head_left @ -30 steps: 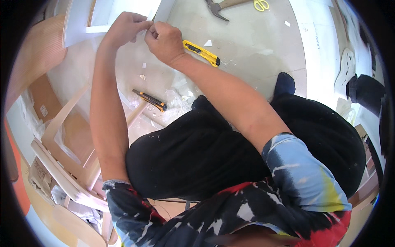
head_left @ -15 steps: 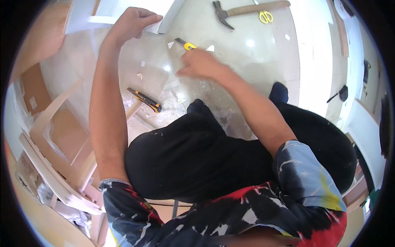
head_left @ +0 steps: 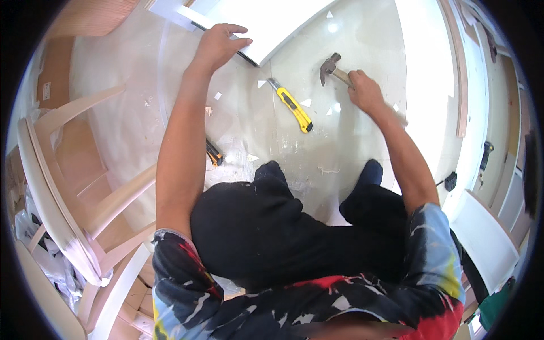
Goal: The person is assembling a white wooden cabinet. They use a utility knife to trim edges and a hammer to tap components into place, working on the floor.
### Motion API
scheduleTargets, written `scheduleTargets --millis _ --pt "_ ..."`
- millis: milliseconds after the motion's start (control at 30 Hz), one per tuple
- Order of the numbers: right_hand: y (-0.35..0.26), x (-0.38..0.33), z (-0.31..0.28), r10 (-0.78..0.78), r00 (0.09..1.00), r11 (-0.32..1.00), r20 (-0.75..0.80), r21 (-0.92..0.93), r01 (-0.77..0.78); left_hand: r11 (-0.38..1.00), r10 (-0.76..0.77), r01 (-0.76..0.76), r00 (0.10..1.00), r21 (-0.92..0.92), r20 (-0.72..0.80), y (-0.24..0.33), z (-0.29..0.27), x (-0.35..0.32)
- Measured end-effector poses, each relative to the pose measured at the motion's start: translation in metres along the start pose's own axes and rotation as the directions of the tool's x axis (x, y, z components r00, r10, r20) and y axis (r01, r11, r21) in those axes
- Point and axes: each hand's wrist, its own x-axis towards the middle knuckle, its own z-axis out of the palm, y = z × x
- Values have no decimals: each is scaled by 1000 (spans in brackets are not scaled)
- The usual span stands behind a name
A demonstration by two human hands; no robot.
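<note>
My right hand [head_left: 366, 90] is closed round the wooden handle of a claw hammer [head_left: 331, 67], whose dark metal head is held over the tiled floor. At the edge of a white panel [head_left: 272, 25], my left hand [head_left: 222, 46] lies with finger and thumb apart; whether it presses on the panel is hard to see. A yellow utility knife [head_left: 293, 107] with its blade out lies on the floor between my hands. Partly hidden behind my left forearm is a black and orange utility knife [head_left: 214, 153].
White scraps [head_left: 306, 102] are scattered on the floor. Pale wooden chair-like frames [head_left: 62, 187] and cardboard [head_left: 56, 73] stand on the left. Along the right runs a long white board [head_left: 428, 51] with a wooden strip [head_left: 462, 85]. My feet [head_left: 371, 171] are close to the work area.
My right hand, earlier empty near the yellow knife, has taken hold of the hammer that lay on the floor. My left hand stays by the white panel's edge. The view has shifted.
</note>
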Motion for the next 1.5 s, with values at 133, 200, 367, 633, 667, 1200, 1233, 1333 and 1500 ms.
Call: scheduleTargets --millis 133,200,367,633,667,1200,1233,1333,1500 --pt "-91 -18 -37 48 950 878 -309 467 107 999 13 -9 996 -46 93 -10 -9 1" --pt "-136 -17 -70 106 957 771 -270 630 92 999 27 -25 996 -28 81 -6 -7 3" --pt "-167 -17 -69 -86 922 796 -377 530 291 999 1 2 996 -35 94 -1 -3 1" --pt "-179 -11 -68 -100 931 847 -350 462 264 999 15 -13 999 -47 47 -2 -2 -2" --pt "-176 -10 -56 -126 946 873 -299 419 249 999 2 0 999 -53 37 -1 -2 -4" --pt "-177 -4 -57 -127 948 912 -290 341 227 995 99 -99 995 7 16 -8 -3 -2" --pt "-177 -5 -52 -130 954 914 -270 340 221 997 72 -71 997 -23 32 -9 1 -2" --pt "-180 -1 -47 -130 968 921 -215 335 198 998 12 -10 999 -68 43 -6 1 1" --pt "-190 -7 -65 -37 954 890 -297 424 167 997 63 -67 995 -50 -74 -11 13 -6"
